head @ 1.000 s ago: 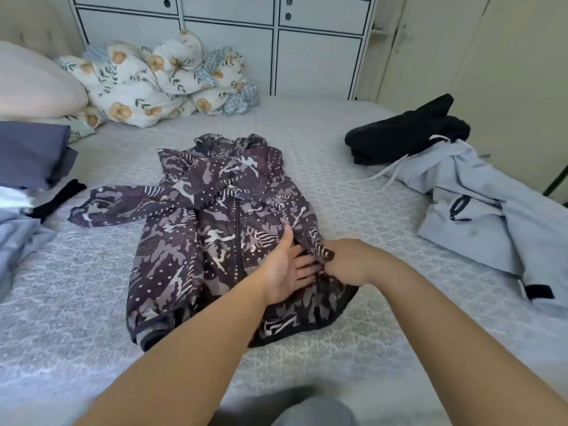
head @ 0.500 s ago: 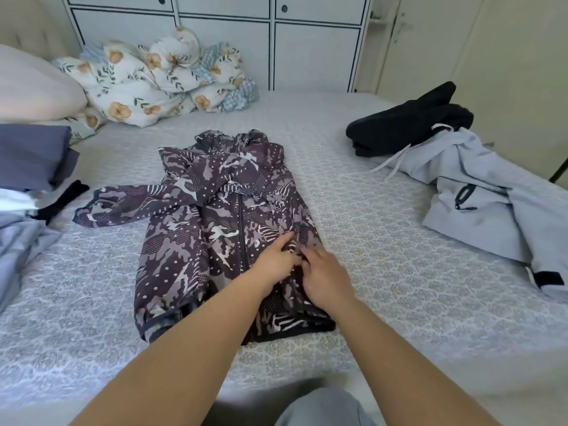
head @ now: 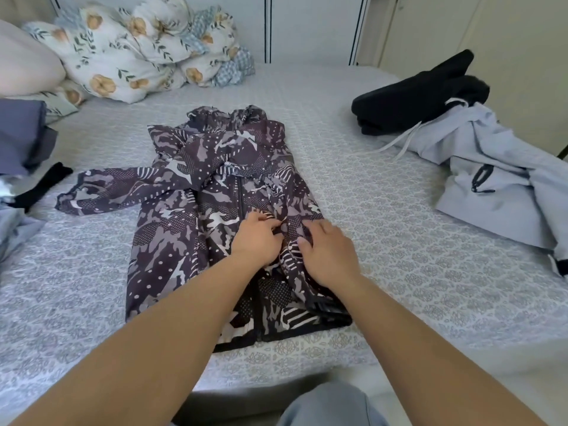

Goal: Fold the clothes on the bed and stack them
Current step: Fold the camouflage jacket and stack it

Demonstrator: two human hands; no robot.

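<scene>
1. The left hand (head: 257,238) lies knuckles-up on the patterned jacket (head: 190,229), just right of its zipper line, with its fingers curled and pinching a small fold of the fabric.
2. The right hand (head: 328,253) sits just beside it, palm down, its fingers bent and pressing into the folded-in right edge of the same jacket; whether it actually grips cloth under the palm cannot be told.
3. The two hands are close together, a narrow strip of fabric showing between them, and both bare forearms reach in from the bottom of the view, angled toward each other.
4. The jacket lies flat and front-up in the middle of the bed (head: 399,241), directly under and ahead of the hands, hood end pointing away from the person. One sleeve stretches out to the left; the right side is folded inward.
5. Counted on the right side of the bed: one black garment (head: 421,96), folded roughly, and one light blue hoodie (head: 507,179) lying crumpled just beside it and touching it.
6. At the left edge sits one stack of clothes (head: 21,139), with a greyish-blue piece on top.
7. At the head of the bed lie one floral duvet bundle (head: 138,47) and one plain pale pillow (head: 24,63).
</scene>
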